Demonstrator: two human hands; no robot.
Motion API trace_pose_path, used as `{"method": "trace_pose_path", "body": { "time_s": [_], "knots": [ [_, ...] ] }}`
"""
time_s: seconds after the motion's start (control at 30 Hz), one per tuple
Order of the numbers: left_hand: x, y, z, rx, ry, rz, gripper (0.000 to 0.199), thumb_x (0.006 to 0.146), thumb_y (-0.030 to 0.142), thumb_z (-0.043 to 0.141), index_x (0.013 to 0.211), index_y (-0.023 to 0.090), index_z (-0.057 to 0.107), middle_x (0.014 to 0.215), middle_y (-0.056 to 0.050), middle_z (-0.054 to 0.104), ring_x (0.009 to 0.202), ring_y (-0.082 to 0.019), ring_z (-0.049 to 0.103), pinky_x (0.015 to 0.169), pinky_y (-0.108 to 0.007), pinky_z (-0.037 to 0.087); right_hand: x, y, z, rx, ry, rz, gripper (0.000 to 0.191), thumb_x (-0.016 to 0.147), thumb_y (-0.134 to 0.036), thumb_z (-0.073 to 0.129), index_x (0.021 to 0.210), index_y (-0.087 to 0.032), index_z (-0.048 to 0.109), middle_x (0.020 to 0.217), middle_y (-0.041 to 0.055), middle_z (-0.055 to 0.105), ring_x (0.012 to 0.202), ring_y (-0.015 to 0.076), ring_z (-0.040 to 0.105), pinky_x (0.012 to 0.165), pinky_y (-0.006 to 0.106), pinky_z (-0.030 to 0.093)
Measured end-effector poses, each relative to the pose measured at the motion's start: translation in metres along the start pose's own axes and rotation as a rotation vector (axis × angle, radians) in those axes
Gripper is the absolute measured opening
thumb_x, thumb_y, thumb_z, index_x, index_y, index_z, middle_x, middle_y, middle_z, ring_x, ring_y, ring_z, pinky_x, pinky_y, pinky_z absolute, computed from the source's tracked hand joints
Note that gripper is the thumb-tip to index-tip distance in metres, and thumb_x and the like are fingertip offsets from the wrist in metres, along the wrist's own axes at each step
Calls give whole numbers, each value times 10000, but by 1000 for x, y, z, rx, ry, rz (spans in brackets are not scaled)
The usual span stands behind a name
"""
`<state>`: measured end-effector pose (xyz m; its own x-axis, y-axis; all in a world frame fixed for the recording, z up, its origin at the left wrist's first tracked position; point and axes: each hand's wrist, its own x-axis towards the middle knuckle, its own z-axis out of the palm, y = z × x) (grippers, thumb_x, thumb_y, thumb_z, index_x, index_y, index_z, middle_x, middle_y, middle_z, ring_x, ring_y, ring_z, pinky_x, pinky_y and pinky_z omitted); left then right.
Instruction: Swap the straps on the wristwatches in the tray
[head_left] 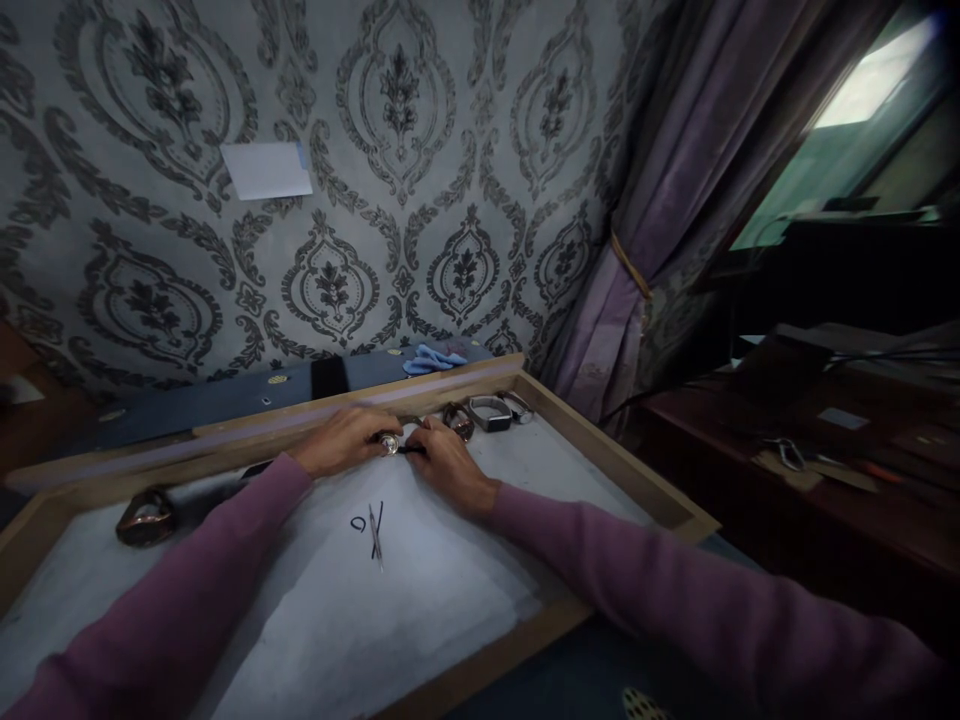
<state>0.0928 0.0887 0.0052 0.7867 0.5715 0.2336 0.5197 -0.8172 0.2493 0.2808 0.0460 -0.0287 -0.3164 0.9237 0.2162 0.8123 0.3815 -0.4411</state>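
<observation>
A wristwatch (388, 444) with a shiny round case and a dark strap lies between my hands at the back of a wooden tray (630, 450). My left hand (341, 440) has its fingers closed on the case side of the watch. The dark strap (411, 449) runs to my right hand (448, 468), whose fingers pinch its end. Nearer me on the white lining rest a thin metal tool (376, 542) and a small black loop (358, 523), with a slim dark piece beside the tool.
Right of my hands stand a brown watch (459, 421), a square-faced watch (491, 412) and a thin-banded watch (518, 406). Another watch (146, 517) sits at the tray's left. Behind the tray is a blue cloth (435, 359). A cluttered reddish table (720, 420) stands at right.
</observation>
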Motion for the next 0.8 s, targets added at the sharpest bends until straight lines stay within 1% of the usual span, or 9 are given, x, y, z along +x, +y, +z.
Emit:
{"method": "trace_pose_path", "body": {
  "time_s": [0.17,0.37,0.6,0.8],
  "knots": [
    [0,0,1,24,-23,0,129,864,192,567,953,212,658,887,-21,677,827,-189,607,692,-253,383,-1,-3,-3,-19,-20,6,167,851,-77,557,903,-129,707,928,74,599,888,175,575,769,248,417],
    [0,-4,9,42,-11,22,136,859,146,560,959,201,635,956,-44,656,883,-206,599,733,-270,393,0,-6,-6,-60,-44,29,202,885,-90,507,883,-133,705,950,89,617,854,180,588,731,258,403],
    [1,-2,16,29,31,60,127,884,145,494,927,188,606,930,-51,652,885,-202,591,758,-279,413,1,-6,-4,-89,-43,41,200,905,-116,497,926,-138,695,973,94,620,868,186,593,732,260,398],
    [2,-2,17,18,24,45,116,869,129,505,887,187,604,913,-47,666,865,-205,601,751,-276,412,0,-5,-6,-89,-47,21,193,912,-123,506,929,-142,697,960,83,618,897,178,594,750,245,398]
  ]
}}
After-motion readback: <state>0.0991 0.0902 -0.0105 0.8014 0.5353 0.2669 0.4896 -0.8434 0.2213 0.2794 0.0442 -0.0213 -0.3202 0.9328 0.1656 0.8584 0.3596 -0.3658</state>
